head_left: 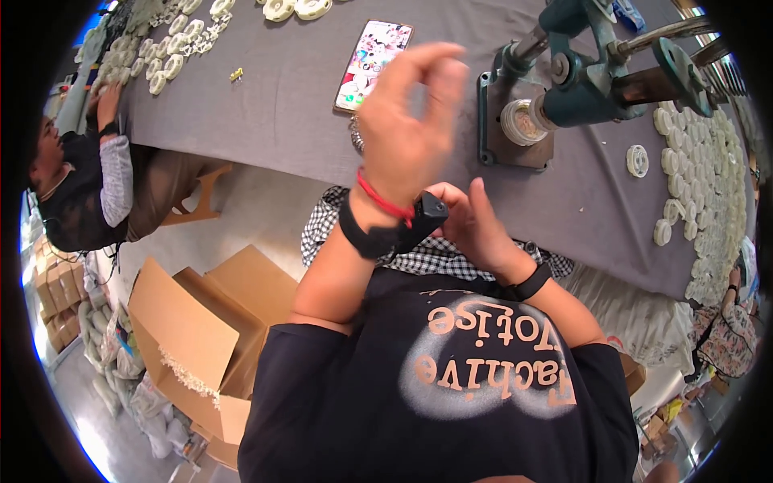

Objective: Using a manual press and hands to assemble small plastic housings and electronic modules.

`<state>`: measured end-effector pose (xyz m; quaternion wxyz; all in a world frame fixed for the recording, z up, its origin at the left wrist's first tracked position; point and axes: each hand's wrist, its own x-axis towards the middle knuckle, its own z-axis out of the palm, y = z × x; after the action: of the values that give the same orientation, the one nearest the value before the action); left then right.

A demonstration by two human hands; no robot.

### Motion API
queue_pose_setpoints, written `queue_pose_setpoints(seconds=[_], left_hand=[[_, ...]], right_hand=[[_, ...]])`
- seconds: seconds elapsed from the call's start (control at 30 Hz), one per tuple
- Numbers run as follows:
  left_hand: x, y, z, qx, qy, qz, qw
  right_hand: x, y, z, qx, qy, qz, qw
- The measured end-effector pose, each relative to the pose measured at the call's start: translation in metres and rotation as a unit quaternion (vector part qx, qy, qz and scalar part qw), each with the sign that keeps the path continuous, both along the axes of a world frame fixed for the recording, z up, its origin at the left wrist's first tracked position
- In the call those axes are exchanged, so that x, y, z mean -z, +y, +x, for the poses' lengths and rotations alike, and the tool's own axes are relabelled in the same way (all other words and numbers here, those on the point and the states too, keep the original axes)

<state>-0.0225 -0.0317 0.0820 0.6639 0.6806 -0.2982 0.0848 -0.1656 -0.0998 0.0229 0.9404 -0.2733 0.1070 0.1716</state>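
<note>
My left hand (409, 121) is raised above the table's near edge, in front of the phone (366, 60). It is slightly blurred, its fingers bent and apart, with nothing seen between them. A red cord and a black strap with a small black device (431, 209) circle that wrist. My right hand (481, 229) is lower, close to the device, thumb pointing up and palm turned inward. Some of its fingertips are hidden behind the device; no object shows in it. Ahead on the right stands a green hand press (564, 72), a round clear-and-white part (523, 122) on its base.
Grey cloth covers the table (266, 121). Many round whitish parts (684, 177) lie at the right, with one ring (637, 161) apart; more (173, 60) lie far left. A tiny yellow piece (236, 75) is nearby. Another person (80, 177) sits left. An open cardboard box (193, 322) stands lower left.
</note>
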Motion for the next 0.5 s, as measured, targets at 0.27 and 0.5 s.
queue_pose_setpoints(seconds=[0.27,0.5], left_hand=[[-0.011,-0.021,-0.095,0.373,-0.309,-0.038,0.874],[-0.004,-0.024,-0.099,0.438,-0.289,-0.044,0.850]], right_hand=[[-0.037,-0.020,0.004,-0.058,-0.035,-0.271,0.960],[-0.052,-0.026,0.044,-0.236,-0.014,-0.278,0.931]])
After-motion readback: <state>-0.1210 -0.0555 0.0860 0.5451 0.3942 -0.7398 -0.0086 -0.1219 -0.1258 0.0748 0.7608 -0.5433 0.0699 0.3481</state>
